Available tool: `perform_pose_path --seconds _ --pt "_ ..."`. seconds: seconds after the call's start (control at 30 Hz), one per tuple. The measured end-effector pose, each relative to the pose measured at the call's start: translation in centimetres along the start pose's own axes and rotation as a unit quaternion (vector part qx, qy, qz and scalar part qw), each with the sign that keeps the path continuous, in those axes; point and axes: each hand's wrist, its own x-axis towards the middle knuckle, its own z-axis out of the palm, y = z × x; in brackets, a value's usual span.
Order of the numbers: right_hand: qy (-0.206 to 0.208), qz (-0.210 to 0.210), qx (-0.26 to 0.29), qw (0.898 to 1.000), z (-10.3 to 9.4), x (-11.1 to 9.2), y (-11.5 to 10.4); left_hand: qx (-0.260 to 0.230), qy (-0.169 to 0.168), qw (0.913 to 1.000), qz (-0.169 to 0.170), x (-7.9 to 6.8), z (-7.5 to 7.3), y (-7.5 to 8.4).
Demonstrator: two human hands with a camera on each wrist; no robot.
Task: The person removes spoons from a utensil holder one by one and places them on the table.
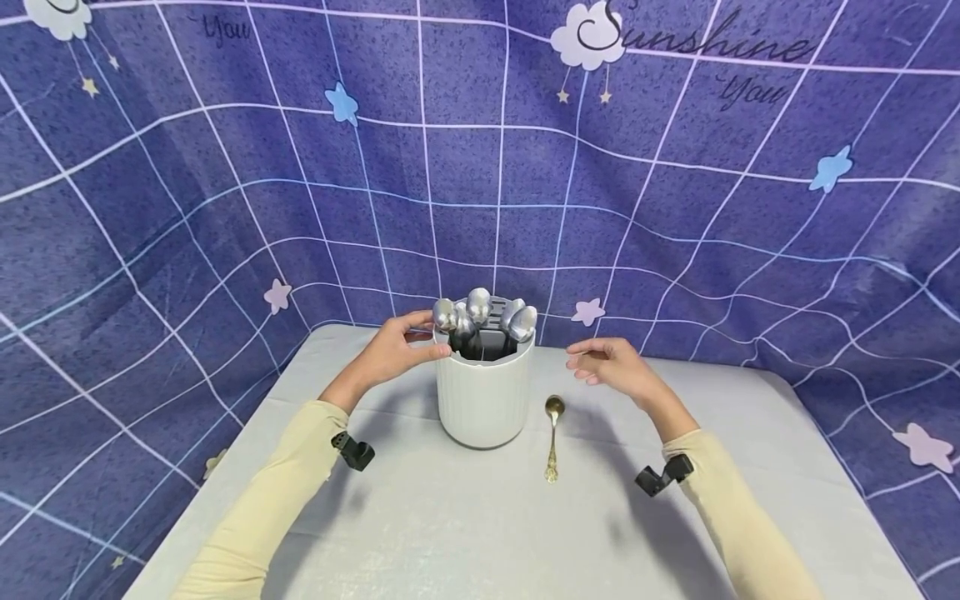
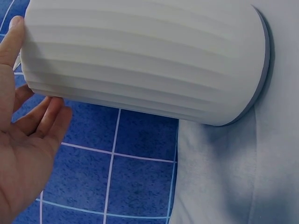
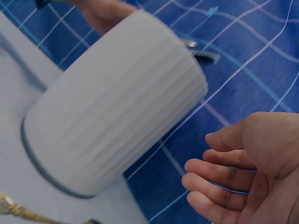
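A white ribbed utensil holder (image 1: 483, 404) stands upright on the table, with several silver spoons (image 1: 478, 306) in it, bowls up. My left hand (image 1: 392, 348) holds its upper left side. The thumb lies at the front of the rim and the fingers reach round toward the back. In the left wrist view the fingertips meet the ribbed wall (image 2: 140, 56). My right hand (image 1: 618, 368) hovers to the right of the holder, fingers loosely bent, with nothing in it. Below that hand, a gold spoon (image 1: 554, 406) with an ornate handle lies on the table beside the holder.
A pale cloth covers the table (image 1: 420, 525). Behind and along the sides hangs a purple-blue curtain (image 1: 465, 167) with a grid, stars and clouds, close to the table's back edge. A small black camera (image 1: 352, 451) sits on the left wrist, another (image 1: 664, 475) on the right.
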Motion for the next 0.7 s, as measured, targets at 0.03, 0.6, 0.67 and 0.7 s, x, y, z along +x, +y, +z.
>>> perform_pose_path --seconds 0.03,0.6,0.67,0.7 --pt "0.007 -0.007 -0.004 1.000 -0.1 0.0 -0.4 0.000 0.000 1.0000 0.000 0.1 0.0 0.0" --pt "0.174 -0.177 -0.102 0.963 1.7 -0.4 -5.7 -0.010 0.008 0.9998 0.017 0.0 -0.1 -0.4" --pt "0.184 -0.187 -0.091 0.961 2.1 -0.3 -5.9 -0.011 0.009 0.9997 0.018 0.0 0.0 -0.4" --pt "0.186 -0.190 -0.087 0.960 2.3 -0.2 -6.0 -0.012 0.010 0.9997 0.018 0.0 0.0 -0.4"
